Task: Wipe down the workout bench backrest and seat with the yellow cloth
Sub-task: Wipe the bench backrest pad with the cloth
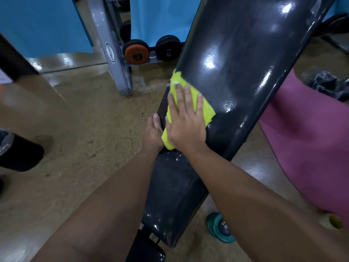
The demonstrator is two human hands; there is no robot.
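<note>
Head camera looks down on the yellow cloth [190, 108], pressed flat against the lower left part of the dark backrest [236, 63] by the right hand [186, 127], fingers spread. Left hand [153, 135] curls around the backrest's left edge, touching the cloth's lower corner. Below them lies the seat [170, 195]. Nearby: a pink mat [306, 148] to the right, a teal dumbbell [220, 226] on the floor [90, 133], and a grey rack leg [113, 53] with dumbbells [135, 52] behind.
</note>
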